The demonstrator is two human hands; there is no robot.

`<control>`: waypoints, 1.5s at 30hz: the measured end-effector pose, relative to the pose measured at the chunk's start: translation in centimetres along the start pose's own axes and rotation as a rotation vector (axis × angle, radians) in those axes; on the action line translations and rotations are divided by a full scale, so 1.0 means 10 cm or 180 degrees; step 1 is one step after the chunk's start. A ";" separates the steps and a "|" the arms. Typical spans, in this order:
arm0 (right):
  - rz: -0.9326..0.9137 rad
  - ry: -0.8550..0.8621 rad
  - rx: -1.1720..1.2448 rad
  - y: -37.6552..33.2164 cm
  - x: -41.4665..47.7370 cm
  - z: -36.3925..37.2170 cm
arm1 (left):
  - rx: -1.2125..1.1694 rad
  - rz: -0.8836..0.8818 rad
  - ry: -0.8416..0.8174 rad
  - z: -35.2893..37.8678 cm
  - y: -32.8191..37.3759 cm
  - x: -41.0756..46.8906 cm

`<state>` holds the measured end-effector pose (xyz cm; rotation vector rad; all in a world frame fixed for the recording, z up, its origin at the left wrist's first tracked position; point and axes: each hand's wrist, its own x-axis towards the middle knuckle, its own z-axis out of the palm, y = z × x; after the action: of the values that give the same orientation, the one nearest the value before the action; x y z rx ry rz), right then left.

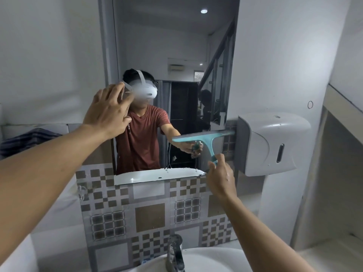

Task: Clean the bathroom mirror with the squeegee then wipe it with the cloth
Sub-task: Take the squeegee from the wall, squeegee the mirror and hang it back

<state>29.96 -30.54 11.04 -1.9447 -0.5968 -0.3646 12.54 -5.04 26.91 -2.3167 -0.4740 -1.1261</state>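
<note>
Squeegee [204,139] lies blade-flat against the mirror [176,75] at centre right, right hand [221,178] pinching its handle low for a downward pull; left hand [109,108], open, braces the mirror's left edge. Cloth not identifiable.

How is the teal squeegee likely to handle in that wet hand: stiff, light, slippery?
The squeegee looks like thin moulded plastic, so probably light and stiff. The right hand pinches only the handle's end and looks wet, so it may slip or twist under pressure on the mirror.

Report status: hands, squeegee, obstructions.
Right hand gripping squeegee, blade on lower mirror. Left hand open at mirror's left edge. Wall dispenser crowds blade's right end.
</note>
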 end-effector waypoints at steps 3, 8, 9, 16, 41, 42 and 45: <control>0.0287 -0.0185 0.0499 -0.10 -0.14 0.13 | -0.0036 -0.0021 0.0008 -0.02 -0.01 0.02; 0.0602 -0.0355 0.0998 -0.34 -0.30 0.35 | 0.0036 0.0002 -0.0005 -0.09 -0.05 0.07; 0.0662 -0.0373 0.1079 -0.40 -0.33 0.39 | 0.0067 -0.0014 -0.0015 -0.09 -0.06 0.07; 0.0802 -0.0383 0.1501 -0.66 -0.53 0.81 | 0.0203 0.0065 -0.0136 -0.11 -0.09 0.04; -0.1276 -0.0186 -0.1244 -0.37 -0.22 0.45 | 0.0137 0.0003 -0.0172 -0.09 -0.11 0.00; -0.1365 -0.0136 -0.1364 -0.31 -0.16 0.38 | 0.0130 0.0001 -0.0171 -0.09 -0.11 0.00; -0.1525 0.0016 -0.1577 -0.13 0.04 0.15 | 0.0114 0.0004 -0.0149 -0.08 -0.11 0.00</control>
<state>29.52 -28.67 11.57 -2.2496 -1.0483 -0.8849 11.52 -4.59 27.68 -2.3164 -0.5057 -1.0563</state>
